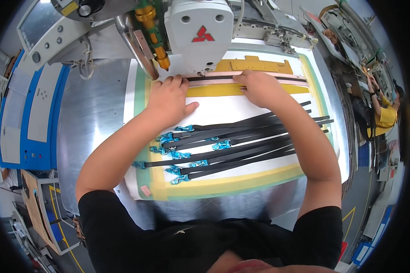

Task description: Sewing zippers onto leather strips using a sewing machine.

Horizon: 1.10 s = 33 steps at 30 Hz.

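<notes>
Lays the left hand (168, 98) over the left part of a black strip (214, 79), fingers slightly apart and pressed down, thumb spread well away, clamped on nothing visible. Sets the right hand (259, 90) farther along the same strip, fingertips drawn close together at it; cannot tell whether pinching or merely pressing. Has the strip lying crosswise just below the white machine head (199, 18), between pink bands (214, 83), with a near yellow plate (214, 90) toward the body and a far yellow plate (259, 66) beyond.

Looks partway through positioning: one strip already nearly straight in the channel, apparently being pressed or aligned. Leaves many black straps (269, 128) with blue metal hooks (222, 145) in a loose fan on the white sheet (205, 111) over the metal bench (91, 113); cannot tell whether finished or waiting, nor make out any stitching.

Bears a red three-pointed emblem (203, 32) on the machine head, with no lettering to be made out. Shows small marks on the far yellow plate, a yellow label (70, 8) and the blue cabinet (32, 113), all too small to read.
</notes>
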Each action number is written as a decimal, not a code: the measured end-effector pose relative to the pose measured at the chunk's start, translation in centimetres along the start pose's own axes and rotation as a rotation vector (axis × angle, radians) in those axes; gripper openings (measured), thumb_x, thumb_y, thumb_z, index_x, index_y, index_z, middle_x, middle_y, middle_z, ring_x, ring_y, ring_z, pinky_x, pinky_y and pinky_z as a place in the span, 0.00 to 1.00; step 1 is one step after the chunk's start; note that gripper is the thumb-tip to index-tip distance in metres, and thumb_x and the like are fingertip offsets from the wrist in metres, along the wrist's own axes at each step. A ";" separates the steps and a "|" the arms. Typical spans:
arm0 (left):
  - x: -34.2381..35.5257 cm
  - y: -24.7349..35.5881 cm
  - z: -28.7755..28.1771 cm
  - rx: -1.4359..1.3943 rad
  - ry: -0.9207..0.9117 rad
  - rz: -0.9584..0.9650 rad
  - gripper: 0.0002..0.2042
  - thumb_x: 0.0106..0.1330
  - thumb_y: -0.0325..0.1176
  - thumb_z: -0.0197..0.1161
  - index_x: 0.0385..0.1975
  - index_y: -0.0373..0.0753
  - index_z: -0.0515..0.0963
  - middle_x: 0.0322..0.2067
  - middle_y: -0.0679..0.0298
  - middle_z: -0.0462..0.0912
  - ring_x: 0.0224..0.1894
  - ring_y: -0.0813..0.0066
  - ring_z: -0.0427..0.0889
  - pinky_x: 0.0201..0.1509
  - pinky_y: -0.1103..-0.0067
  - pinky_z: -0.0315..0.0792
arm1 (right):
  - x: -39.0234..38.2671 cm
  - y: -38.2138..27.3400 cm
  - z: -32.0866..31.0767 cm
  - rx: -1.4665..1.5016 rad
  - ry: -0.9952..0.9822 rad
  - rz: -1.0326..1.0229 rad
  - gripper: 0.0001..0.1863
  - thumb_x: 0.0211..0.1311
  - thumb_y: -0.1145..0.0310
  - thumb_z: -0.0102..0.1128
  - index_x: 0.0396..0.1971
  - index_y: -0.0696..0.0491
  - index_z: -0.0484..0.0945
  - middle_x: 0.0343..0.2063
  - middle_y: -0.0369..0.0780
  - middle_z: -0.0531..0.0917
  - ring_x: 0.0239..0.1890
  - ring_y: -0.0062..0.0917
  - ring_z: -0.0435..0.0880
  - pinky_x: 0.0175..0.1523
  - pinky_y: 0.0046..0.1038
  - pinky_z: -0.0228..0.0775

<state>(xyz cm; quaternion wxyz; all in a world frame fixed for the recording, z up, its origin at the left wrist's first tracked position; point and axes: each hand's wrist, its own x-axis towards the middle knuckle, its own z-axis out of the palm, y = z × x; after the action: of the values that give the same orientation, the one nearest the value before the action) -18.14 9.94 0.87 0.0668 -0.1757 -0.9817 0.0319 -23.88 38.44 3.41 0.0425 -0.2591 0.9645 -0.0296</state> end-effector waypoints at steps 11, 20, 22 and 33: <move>2.1 2.3 -2.0 0.005 -0.126 -0.042 0.32 0.67 0.61 0.65 0.65 0.47 0.78 0.54 0.54 0.83 0.58 0.57 0.82 0.61 0.61 0.71 | 1.1 -1.8 -0.1 0.027 0.034 -0.006 0.18 0.66 0.73 0.58 0.54 0.48 0.87 0.50 0.43 0.85 0.54 0.41 0.85 0.60 0.42 0.77; 3.2 5.0 -3.7 -0.059 -0.227 -0.170 0.36 0.68 0.64 0.63 0.66 0.43 0.78 0.54 0.52 0.82 0.58 0.53 0.83 0.60 0.56 0.76 | 0.6 -0.7 0.0 -0.020 0.041 -0.055 0.23 0.67 0.76 0.53 0.58 0.44 0.85 0.53 0.42 0.84 0.55 0.40 0.86 0.60 0.40 0.78; 3.4 5.0 -3.5 -0.046 -0.225 -0.172 0.36 0.68 0.64 0.63 0.66 0.43 0.78 0.55 0.52 0.82 0.57 0.51 0.84 0.61 0.55 0.76 | 0.3 0.8 0.3 -0.033 0.038 -0.040 0.24 0.68 0.76 0.52 0.60 0.42 0.85 0.54 0.41 0.84 0.56 0.39 0.86 0.61 0.40 0.78; 3.5 6.3 -3.2 -0.019 -0.157 -0.175 0.38 0.68 0.70 0.58 0.72 0.52 0.73 0.57 0.47 0.80 0.59 0.48 0.83 0.60 0.61 0.78 | -1.5 4.1 -1.1 -0.066 0.026 0.044 0.23 0.68 0.75 0.53 0.59 0.43 0.85 0.50 0.42 0.85 0.57 0.39 0.85 0.61 0.40 0.78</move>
<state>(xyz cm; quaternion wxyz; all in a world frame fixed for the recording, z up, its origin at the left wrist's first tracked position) -18.84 17.20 3.95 -0.0096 -0.0868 -0.9957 0.0304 -24.72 42.76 4.28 0.0220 -0.2388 0.9708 -0.0002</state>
